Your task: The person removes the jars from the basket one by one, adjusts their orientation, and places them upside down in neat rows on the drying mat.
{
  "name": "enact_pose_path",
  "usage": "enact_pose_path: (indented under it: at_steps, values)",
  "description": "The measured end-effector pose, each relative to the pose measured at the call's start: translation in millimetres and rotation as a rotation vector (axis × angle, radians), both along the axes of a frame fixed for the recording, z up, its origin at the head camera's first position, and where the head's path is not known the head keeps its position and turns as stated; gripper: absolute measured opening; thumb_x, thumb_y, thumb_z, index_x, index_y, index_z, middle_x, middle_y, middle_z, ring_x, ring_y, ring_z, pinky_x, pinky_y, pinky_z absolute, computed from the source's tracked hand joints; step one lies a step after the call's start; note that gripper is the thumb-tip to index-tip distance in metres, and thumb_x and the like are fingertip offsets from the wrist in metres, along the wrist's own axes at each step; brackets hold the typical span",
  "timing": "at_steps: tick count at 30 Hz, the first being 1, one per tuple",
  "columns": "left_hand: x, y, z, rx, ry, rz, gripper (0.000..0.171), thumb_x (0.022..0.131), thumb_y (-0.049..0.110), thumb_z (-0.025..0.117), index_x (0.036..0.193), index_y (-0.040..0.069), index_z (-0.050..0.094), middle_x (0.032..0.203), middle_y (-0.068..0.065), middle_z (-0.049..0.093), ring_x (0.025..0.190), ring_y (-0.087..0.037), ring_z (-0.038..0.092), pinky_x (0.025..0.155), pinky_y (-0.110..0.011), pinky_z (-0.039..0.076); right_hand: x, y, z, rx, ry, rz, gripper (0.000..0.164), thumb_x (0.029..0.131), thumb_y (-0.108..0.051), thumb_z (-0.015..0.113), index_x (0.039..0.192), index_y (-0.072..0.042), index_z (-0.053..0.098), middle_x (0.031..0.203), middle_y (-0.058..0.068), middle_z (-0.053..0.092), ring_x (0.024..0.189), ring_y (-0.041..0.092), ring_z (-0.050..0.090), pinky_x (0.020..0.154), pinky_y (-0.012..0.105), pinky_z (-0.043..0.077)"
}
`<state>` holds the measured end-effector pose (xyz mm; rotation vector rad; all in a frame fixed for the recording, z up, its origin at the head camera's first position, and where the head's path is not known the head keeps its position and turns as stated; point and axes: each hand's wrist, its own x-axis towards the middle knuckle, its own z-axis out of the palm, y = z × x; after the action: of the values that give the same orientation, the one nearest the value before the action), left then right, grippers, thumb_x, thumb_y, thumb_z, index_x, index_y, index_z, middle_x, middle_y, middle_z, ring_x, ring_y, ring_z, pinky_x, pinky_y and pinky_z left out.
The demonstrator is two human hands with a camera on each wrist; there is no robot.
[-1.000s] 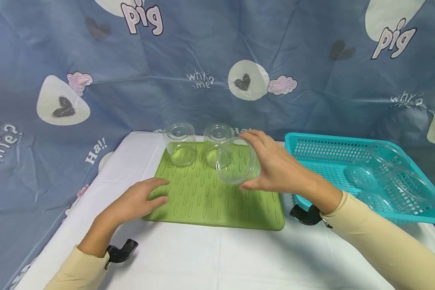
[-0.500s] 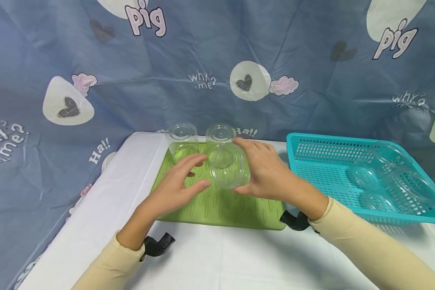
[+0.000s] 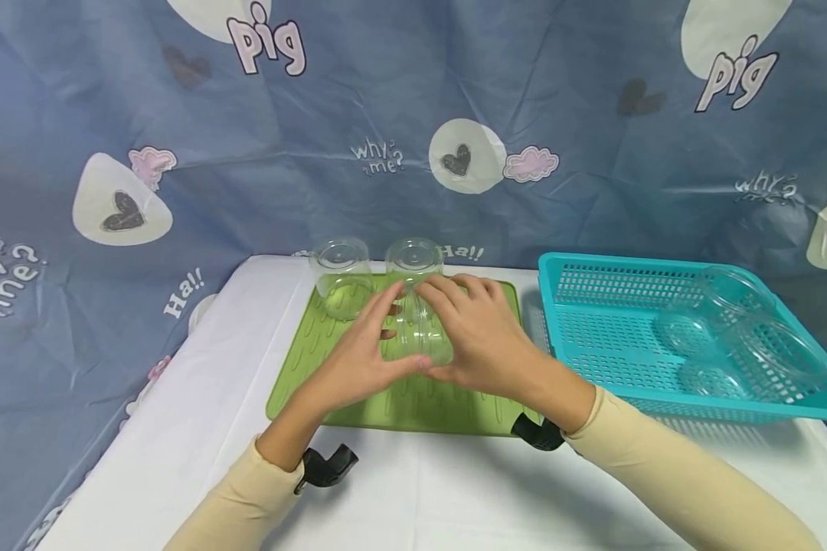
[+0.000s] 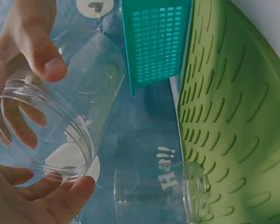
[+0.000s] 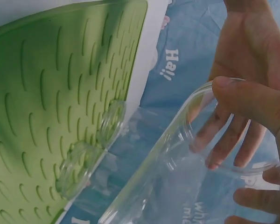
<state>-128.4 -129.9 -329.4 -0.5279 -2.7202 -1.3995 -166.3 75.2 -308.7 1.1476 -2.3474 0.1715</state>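
Between both hands, above the green mat (image 3: 292,371), a clear jar (image 3: 422,337) is held tilted on its side. My right hand (image 3: 485,337) grips the jar's body, thumb below and fingers above in the head view. At the jar's threaded mouth, my left hand (image 3: 358,352) holds the rim with fingertips and thumb; in the left wrist view its fingers (image 4: 60,198) touch the rim's lower edge. Behind them, two more clear jars stand mouth down at the mat's back edge, a left jar (image 3: 342,279) and a right jar (image 3: 414,256), the latter partly hidden by the hands.
On the right stands a turquoise basket (image 3: 599,262) with two clear jars inside, a rear jar (image 3: 733,287) and a front jar (image 3: 786,348). A white cloth (image 3: 413,490) covers the table. A blue printed curtain (image 3: 386,92) hangs behind.
The left hand has come in from the left and taken hold of the jar's mouth. The right hand has carried the jar slightly left and turned its mouth toward the left hand.
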Motion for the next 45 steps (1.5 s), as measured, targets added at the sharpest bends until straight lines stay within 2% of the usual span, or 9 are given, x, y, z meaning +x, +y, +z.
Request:
enact_pose_path:
  at_steps: [3, 7, 14, 21, 29, 34, 39, 45]
  values:
    - [-2.6, 0.4, -0.7, 0.054, 0.002, -0.006, 0.105, 0.081, 0.031, 0.083, 0.160, 0.023, 0.015, 0.161, -0.007, 0.027, 0.142, -0.031, 0.042, 0.110, -0.043, 0.050, 1.9, -1.4, 0.5, 0.016, -0.001, -0.016, 0.104, 0.062, -0.062, 0.085, 0.144, -0.012, 0.044, 0.144, 0.007, 0.053, 0.125, 0.034, 0.052, 0.100, 0.055, 0.047]
    - [-4.4, 0.9, -1.4, 0.106, 0.015, -0.014, 0.100, 0.079, 0.024, 0.083, 0.158, 0.020, 0.023, 0.156, -0.008, 0.034, 0.139, -0.031, 0.044, 0.106, -0.041, 0.053, 6.5, -2.0, 0.9, 0.030, -0.040, -0.054, 0.106, 0.062, -0.060, 0.086, 0.146, -0.013, 0.041, 0.144, 0.006, 0.051, 0.127, 0.033, 0.052, 0.101, 0.055, 0.047]
    - [-3.3, -1.3, -5.4, 0.134, 0.048, -0.036, 0.095, 0.076, 0.022, 0.085, 0.154, 0.019, 0.031, 0.150, -0.005, 0.040, 0.133, -0.028, 0.049, 0.104, -0.038, 0.055, 13.1, -2.8, 0.1, 0.036, -0.073, -0.105, 0.113, 0.057, -0.064, 0.087, 0.147, -0.014, 0.040, 0.140, 0.008, 0.054, 0.127, 0.032, 0.055, 0.103, 0.053, 0.048]
    - [4.0, -9.4, -10.7, 0.148, 0.068, -0.050, 0.092, 0.075, 0.019, 0.086, 0.151, 0.017, 0.035, 0.144, -0.007, 0.045, 0.128, -0.029, 0.052, 0.102, -0.037, 0.056, 22.6, -4.8, -0.7, 0.054, -0.108, -0.108, 0.107, 0.060, -0.060, 0.086, 0.147, -0.016, 0.041, 0.138, 0.005, 0.057, 0.125, 0.030, 0.057, 0.102, 0.052, 0.050]
    - [8.4, -15.4, -8.8, 0.140, 0.119, -0.066, 0.089, 0.072, 0.018, 0.088, 0.147, 0.017, 0.040, 0.140, -0.007, 0.048, 0.125, -0.029, 0.053, 0.099, -0.034, 0.058, 25.9, -4.0, -2.4, 0.041, -0.100, -0.103, 0.106, 0.060, -0.059, 0.085, 0.148, -0.019, 0.041, 0.138, 0.003, 0.056, 0.124, 0.028, 0.057, 0.101, 0.052, 0.050]
    - [6.6, -17.9, -9.8, 0.141, 0.108, -0.088, 0.088, 0.073, 0.018, 0.088, 0.147, 0.014, 0.040, 0.141, -0.009, 0.048, 0.126, -0.031, 0.053, 0.099, -0.036, 0.057, 25.6, -1.6, -4.0, 0.046, -0.118, -0.103, 0.108, 0.060, -0.061, 0.085, 0.149, -0.021, 0.039, 0.140, 0.004, 0.055, 0.124, 0.029, 0.057, 0.101, 0.052, 0.050]
    - [3.8, -21.1, -10.5, 0.150, 0.062, -0.092, 0.089, 0.075, 0.016, 0.087, 0.149, 0.016, 0.038, 0.145, -0.008, 0.045, 0.130, -0.032, 0.051, 0.102, -0.038, 0.056, 21.9, -2.0, -5.5, 0.046, -0.131, -0.093, 0.111, 0.059, -0.064, 0.085, 0.150, -0.020, 0.039, 0.140, 0.005, 0.055, 0.124, 0.030, 0.058, 0.099, 0.053, 0.051]
    - [2.3, -25.3, -10.5, 0.167, 0.025, -0.080, 0.088, 0.077, 0.017, 0.085, 0.150, 0.018, 0.037, 0.147, -0.009, 0.043, 0.132, -0.032, 0.050, 0.104, -0.039, 0.055, 17.3, -0.2, -4.0, 0.009, -0.230, -0.104, 0.116, 0.059, -0.067, 0.085, 0.152, -0.017, 0.036, 0.145, 0.007, 0.052, 0.130, 0.033, 0.053, 0.103, 0.057, 0.048]
